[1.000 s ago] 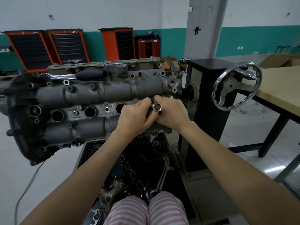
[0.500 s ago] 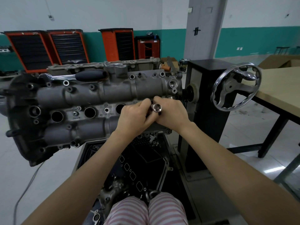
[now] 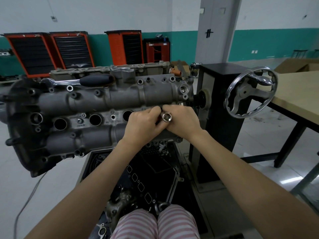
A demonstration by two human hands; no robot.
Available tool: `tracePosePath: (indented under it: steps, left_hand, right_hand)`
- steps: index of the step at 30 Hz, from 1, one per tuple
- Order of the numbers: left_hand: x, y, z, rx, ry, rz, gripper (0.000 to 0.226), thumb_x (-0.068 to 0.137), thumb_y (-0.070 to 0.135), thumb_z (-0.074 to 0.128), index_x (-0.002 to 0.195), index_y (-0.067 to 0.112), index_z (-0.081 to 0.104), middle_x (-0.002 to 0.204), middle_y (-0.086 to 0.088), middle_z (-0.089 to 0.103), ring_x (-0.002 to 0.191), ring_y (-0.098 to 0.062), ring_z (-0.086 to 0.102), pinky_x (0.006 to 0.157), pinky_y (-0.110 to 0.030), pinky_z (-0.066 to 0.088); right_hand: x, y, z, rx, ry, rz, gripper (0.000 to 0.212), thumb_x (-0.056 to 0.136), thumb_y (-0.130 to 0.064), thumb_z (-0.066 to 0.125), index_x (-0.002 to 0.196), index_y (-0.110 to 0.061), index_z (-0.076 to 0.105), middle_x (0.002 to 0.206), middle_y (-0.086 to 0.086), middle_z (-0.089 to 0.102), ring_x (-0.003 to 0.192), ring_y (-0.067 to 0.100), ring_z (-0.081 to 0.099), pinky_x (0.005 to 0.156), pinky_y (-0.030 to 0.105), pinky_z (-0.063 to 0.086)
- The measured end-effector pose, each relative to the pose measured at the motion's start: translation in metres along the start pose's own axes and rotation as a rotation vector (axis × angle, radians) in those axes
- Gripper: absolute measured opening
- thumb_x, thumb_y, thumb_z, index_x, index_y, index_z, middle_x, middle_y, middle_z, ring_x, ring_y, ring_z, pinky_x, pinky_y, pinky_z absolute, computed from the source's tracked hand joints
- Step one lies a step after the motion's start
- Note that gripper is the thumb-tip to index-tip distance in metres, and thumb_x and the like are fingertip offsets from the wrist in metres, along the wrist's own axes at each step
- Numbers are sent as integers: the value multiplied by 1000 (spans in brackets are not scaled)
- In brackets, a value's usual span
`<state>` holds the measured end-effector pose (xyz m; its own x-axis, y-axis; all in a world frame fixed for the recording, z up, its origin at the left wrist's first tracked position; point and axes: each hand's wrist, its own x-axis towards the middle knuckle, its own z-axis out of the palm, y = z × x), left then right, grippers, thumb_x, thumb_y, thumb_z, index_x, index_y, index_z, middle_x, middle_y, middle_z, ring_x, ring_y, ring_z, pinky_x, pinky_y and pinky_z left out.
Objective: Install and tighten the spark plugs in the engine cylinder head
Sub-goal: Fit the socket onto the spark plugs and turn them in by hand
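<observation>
Head [image 3: 96, 107], grey cast metal, sits on a stand [image 3: 217, 107], long axis left-right, cam cover side facing the camera. Along its middle row, three open plug wells [image 3: 95, 119] show as dark round holes; a fourth spot at the right end of the row is hidden behind the hands. Stand is a black column touching the head's right end via a hub, w/ a chrome handwheel [image 3: 250, 94] on its right side. Table [image 3: 300, 97], tan top, black legs, is to the right, apart from the stand. Orange-framed tool carts [image 3: 69, 49] line the far wall. Tray [image 3: 155, 169] w/ dark parts lies on the floor under the head's right end.

Ratchet [image 3: 81, 81], chrome shank & black grip, lies along the head's top edge, left of centre, untouched.

Left hand [image 3: 143, 125] and right hand [image 3: 183, 121] meet at the right end of the well row, knuckles touching. Socket [image 3: 166, 117], chrome, open end toward the camera, sticks out between them. Right fingers curl round it; left fingers pinch at its left side. What the socket sits on is hidden; no plug can be made out. Striped trousers [image 3: 155, 223] at the bottom edge.
</observation>
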<state>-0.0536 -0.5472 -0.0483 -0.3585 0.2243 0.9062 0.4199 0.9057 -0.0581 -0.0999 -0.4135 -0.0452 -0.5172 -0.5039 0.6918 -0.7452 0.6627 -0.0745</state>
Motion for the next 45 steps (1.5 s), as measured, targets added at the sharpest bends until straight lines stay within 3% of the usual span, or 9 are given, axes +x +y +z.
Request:
tracePosePath:
  steps: [3, 8, 13, 16, 19, 26, 33, 39, 45]
  left_hand:
    - [1, 3, -3, -34, -40, -32, 26, 80, 27, 47, 65, 6, 43, 52, -2, 44, 37, -21, 40, 44, -20, 18]
    - [2, 4, -4, -19, -62, -31, 29, 78, 30, 49, 64, 6, 45, 51, -3, 46, 39, -22, 42, 44, -20, 19]
    - [0, -1, -2, -45, -1, -7, 40, 82, 31, 54, 51, 7, 45, 42, -5, 46, 34, -23, 44, 42, -20, 24]
    - [0, 2, -4, -46, -16, -10, 33, 81, 28, 51, 56, 7, 44, 45, -4, 45, 35, -22, 41, 42, -21, 21]
    - [1, 6, -7, -69, -50, -24, 24, 77, 25, 47, 64, 5, 43, 53, -3, 45, 38, -24, 40, 43, -21, 20]
    - [0, 1, -3, -77, -12, -21, 37, 80, 27, 56, 52, 5, 46, 42, -6, 45, 35, -22, 42, 38, -23, 29]
    - [0, 4, -6, -107, -16, -51, 26, 77, 24, 48, 60, 5, 42, 49, -2, 42, 37, -19, 37, 43, -20, 21]
    - [0, 3, -5, -73, -44, -43, 30, 77, 28, 53, 60, 5, 45, 49, -4, 45, 38, -22, 42, 41, -22, 25]
    - [0, 0, -2, -53, 1, -4, 39, 82, 28, 53, 50, 6, 45, 41, -6, 45, 34, -23, 43, 40, -21, 26]
  right_hand:
    - [0, -1, 0, -14, -12, 0, 19, 77, -24, 60, 73, -13, 45, 63, 3, 58, 57, 27, 55, 48, 28, 27]
    - [0, -1, -2, -29, -59, -18, 16, 82, -27, 53, 83, -14, 62, 79, -1, 65, 74, 22, 60, 57, 37, 44]
    - [1, 0, 0, -5, -28, 6, 15, 80, -24, 57, 74, -10, 58, 72, 2, 64, 69, 25, 59, 52, 33, 39]
    - [0, -1, -1, 7, -20, 19, 18, 78, -23, 59, 71, -13, 45, 64, 3, 58, 59, 28, 55, 49, 28, 28]
    - [0, -2, -2, 5, -23, 15, 19, 78, -25, 59, 72, -13, 46, 60, 0, 54, 53, 24, 51, 48, 27, 27]
    - [-1, -3, -4, 25, -9, -20, 14, 78, -18, 58, 71, -7, 60, 71, 6, 64, 67, 28, 60, 52, 36, 42]
    - [1, -2, -3, 9, -19, 15, 18, 79, -25, 58, 73, -14, 45, 63, 1, 56, 56, 26, 53, 49, 28, 28]
    - [-1, -3, -4, 26, 5, -29, 12, 77, -19, 60, 70, -9, 59, 67, 4, 63, 63, 28, 59, 49, 31, 36]
    - [-1, -2, -3, 27, 9, 4, 15, 74, -18, 63, 68, -12, 51, 63, 2, 58, 61, 28, 57, 51, 27, 28]
